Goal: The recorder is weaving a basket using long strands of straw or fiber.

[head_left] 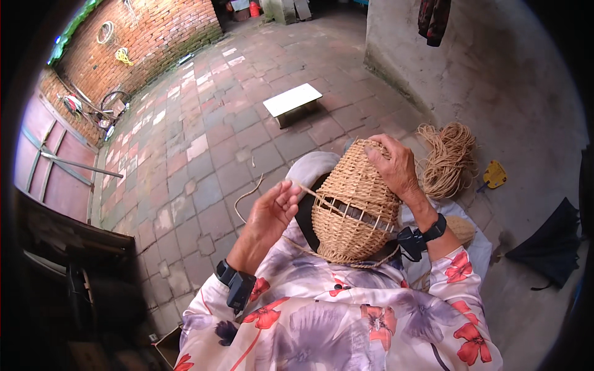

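Note:
A tan woven basket [356, 182] rests on my lap, tilted, with a gap across its side where bare upright stakes show. My right hand [396, 166] is wrapped over its far end, gripping it. Left of the basket, my left hand [276, 203] pinches a strand of tan cord [307, 190] that runs into the weave at the gap's left end. A loose length of the cord curls out past the left hand over the paving. Dark bands [226, 272] with small boxes circle both wrists.
A big coil of tan cord [448, 159] lies to the right by the wall, near a yellow fly swatter [494, 175] and a folded black umbrella [547, 244]. A low white-topped stool [292, 102] stands ahead on the paving. Dark furniture [80, 272] is at the left.

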Available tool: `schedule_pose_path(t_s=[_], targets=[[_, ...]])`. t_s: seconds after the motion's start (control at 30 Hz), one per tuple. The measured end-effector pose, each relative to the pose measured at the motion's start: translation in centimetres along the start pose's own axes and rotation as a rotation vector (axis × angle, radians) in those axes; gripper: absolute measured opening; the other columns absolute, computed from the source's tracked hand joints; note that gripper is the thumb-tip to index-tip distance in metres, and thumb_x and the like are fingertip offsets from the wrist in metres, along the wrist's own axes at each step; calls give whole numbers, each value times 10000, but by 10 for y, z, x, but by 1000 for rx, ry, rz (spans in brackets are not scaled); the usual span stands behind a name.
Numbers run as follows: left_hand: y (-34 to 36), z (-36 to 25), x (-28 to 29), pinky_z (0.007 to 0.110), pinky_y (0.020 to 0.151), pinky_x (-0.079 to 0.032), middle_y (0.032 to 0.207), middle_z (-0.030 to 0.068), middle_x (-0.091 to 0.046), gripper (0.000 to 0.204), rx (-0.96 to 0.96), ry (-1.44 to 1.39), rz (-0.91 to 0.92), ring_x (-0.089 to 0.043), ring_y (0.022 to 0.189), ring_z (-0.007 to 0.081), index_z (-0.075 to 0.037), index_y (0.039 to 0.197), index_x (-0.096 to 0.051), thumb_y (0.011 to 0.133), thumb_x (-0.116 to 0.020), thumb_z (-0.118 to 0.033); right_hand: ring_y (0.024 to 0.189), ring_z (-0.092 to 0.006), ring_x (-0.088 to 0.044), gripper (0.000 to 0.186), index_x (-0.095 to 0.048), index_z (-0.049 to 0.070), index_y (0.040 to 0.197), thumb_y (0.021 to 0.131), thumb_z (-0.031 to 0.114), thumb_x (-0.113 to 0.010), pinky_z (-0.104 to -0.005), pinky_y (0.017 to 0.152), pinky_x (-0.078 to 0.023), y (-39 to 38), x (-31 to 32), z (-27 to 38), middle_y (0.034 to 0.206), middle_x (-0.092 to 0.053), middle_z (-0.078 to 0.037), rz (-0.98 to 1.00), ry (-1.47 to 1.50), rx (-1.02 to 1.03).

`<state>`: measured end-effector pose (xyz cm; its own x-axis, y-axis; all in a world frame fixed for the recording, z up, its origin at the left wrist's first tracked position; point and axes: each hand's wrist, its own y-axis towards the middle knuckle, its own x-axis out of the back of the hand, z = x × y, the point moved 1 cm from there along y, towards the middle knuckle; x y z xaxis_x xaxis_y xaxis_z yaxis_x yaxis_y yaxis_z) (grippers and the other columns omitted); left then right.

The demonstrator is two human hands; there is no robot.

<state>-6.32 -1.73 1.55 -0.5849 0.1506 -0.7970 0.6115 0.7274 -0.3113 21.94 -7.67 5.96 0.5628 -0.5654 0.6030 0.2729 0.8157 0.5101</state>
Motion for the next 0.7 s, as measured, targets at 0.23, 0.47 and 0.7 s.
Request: schedule_pose_path(t_s=[0.23,0.47,0.7], targets=[[-6,24,6,216,559,-494,793,9,-642,245,201,147,-44,-593,641,84,-54,1008,-607,969,-551,-289,886,-352,-634,330,-645,34,1002,839,321,-620,-434,795,-489,0,1,6,924,-668,-181,15,2,4],[-4,15,-20,196,535,-470,778,-12,-613,140,70,319,-30,-574,631,61,-81,946,-600,923,-624,-217,895,-348,-631,325,-644,25,1003,831,301,-628,-430,800,-491,-1,3,10,947,-666,-179,-11,-10,34],[-15,16,-24,233,526,-466,770,-25,-604,169,57,532,-69,-553,601,59,-81,936,-600,895,-664,-232,877,-349,-625,298,-644,14,983,806,254,-647,-432,790,-487,-1,7,22,936,-667,-175,-64,-54,92]])
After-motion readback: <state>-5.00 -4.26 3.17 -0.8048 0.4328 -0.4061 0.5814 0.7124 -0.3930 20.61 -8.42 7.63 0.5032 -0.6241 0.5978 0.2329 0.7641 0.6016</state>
